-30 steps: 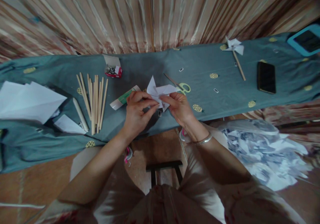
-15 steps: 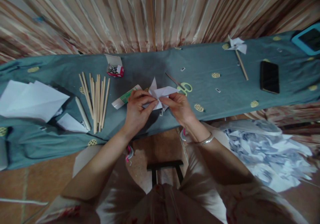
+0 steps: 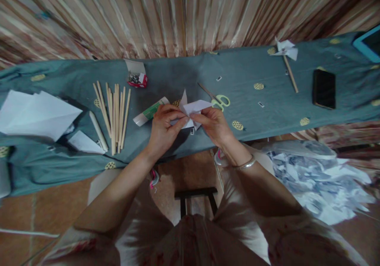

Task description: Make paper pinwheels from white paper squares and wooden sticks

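Observation:
A white paper pinwheel (image 3: 193,107) is held between both hands above the front of the table. My left hand (image 3: 166,125) pinches its left side near the centre, thumb and fingertips together. From the right, my right hand (image 3: 215,124) grips it with the thumb close to the middle. Fingers cover part of the folds. Just behind my left hand lies a green and white tube (image 3: 150,111). Scissors with light green handles (image 3: 218,99) rest beyond my right hand. An open red box of small metal pins (image 3: 137,79) stands behind the tube.
Several wooden sticks (image 3: 117,117) lie left of my hands, beside a whitish rod (image 3: 97,129) and white paper sheets (image 3: 38,115). At right are a pinwheel on a stick (image 3: 289,68), a phone (image 3: 324,88) and a blue-framed device (image 3: 368,46). A bag of paper scraps (image 3: 320,183) sits below.
Both hands keep hold of the pinwheel, with only slight shifts of the fingers and paper. The camera view has moved a little; the table things lie as before.

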`<state>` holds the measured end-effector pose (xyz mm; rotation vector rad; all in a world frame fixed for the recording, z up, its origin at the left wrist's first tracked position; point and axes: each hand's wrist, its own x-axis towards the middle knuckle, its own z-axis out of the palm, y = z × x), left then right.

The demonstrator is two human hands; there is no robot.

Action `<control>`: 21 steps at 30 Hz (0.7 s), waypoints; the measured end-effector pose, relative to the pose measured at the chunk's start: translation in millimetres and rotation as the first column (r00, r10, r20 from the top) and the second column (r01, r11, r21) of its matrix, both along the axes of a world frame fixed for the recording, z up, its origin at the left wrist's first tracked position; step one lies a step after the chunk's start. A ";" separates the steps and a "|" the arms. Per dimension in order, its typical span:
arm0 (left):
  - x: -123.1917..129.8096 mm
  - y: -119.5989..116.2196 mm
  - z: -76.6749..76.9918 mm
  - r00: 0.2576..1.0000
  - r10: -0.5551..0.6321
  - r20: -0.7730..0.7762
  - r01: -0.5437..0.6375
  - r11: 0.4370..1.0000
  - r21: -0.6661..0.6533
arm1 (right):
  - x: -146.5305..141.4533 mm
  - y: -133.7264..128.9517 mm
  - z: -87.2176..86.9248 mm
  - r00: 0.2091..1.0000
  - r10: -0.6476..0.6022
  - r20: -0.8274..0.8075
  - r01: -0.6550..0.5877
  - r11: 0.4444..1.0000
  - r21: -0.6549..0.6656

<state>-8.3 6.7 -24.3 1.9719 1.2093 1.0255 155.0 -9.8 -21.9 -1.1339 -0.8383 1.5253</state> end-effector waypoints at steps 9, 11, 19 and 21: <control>1.0 -0.6 0.0 1.000 -0.001 0.026 0.000 1.000 0.019 | 0.8 0.2 -0.3 1.000 0.000 -0.024 0.000 1.000 0.029; 1.2 -0.6 -0.1 0.999 -0.001 0.034 0.001 1.000 0.019 | 0.6 0.1 0.1 1.000 0.002 -0.018 -0.001 1.000 0.025; 1.1 -0.6 0.0 0.999 -0.001 0.037 0.000 1.000 0.008 | 2.4 0.4 -1.4 0.999 0.046 0.000 -0.046 0.998 0.037; 0.9 -0.4 -0.4 0.999 -0.002 0.037 0.001 1.000 0.017 | 2.9 0.5 -2.2 0.999 0.046 0.014 -0.046 0.998 0.053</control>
